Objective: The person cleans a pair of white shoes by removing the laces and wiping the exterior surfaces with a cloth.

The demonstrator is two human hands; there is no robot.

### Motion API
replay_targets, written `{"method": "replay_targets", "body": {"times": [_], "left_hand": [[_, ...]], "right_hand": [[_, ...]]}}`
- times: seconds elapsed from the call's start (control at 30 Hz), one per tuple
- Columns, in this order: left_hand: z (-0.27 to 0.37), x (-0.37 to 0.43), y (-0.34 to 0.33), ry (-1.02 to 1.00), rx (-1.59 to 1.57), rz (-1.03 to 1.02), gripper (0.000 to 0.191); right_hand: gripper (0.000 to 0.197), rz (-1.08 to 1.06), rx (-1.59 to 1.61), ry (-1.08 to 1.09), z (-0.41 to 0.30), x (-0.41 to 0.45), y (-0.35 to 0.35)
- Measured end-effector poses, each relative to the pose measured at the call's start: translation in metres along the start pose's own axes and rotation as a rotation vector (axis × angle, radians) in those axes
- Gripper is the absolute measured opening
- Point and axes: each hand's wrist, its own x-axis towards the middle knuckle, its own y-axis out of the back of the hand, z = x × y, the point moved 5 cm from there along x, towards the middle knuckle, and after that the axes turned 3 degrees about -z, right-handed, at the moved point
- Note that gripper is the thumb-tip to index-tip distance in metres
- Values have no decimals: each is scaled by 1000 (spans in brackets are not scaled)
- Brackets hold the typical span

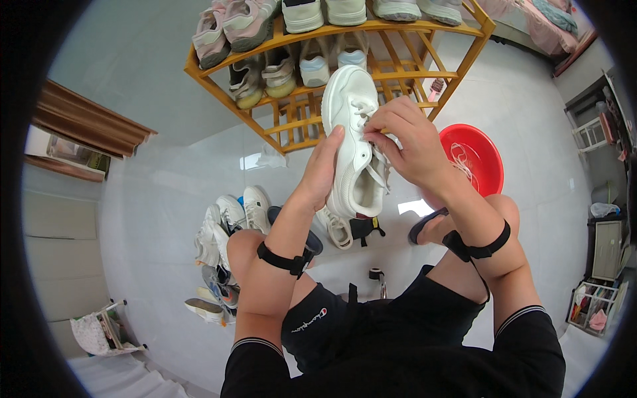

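Note:
A white lace-up sneaker (pixel 351 149) is held up before me, toe pointing away and its opening towards me. My left hand (pixel 323 166) grips it along the left side, thumb on the upper. At the eyelets, my right hand (pixel 405 137) has thumb and forefinger pinched on the white shoelace (pixel 365 110). The lace is threaded near the toe, while a loose length hangs over the opening on the right. One eyelet by the collar looks bare. My fingertips partly hide the lacing. Below the held shoe, another white sneaker (pixel 338 230) rests on the floor.
A wooden shoe rack (pixel 423 75) with several shoes stands ahead. White laces (pixel 463 161) lie in a red basin (pixel 490 149) at right. Several shoes (pixel 231 214) are grouped on the floor at left. A black item with straps (pixel 366 229) lies between my feet.

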Motion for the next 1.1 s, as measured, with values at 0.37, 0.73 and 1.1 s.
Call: {"method": "replay_targets", "body": {"times": [0.37, 0.73, 1.1], "left_hand": [[4, -1, -6, 1, 44, 4, 40], [0, -2, -5, 10, 8, -42, 40], [0, 7, -10, -30, 34, -50, 38]], "right_hand": [[10, 147, 84, -383, 43, -4, 18], [10, -131, 69, 40, 3, 2, 2], [5, 399, -10, -189, 20, 2, 37]]}}
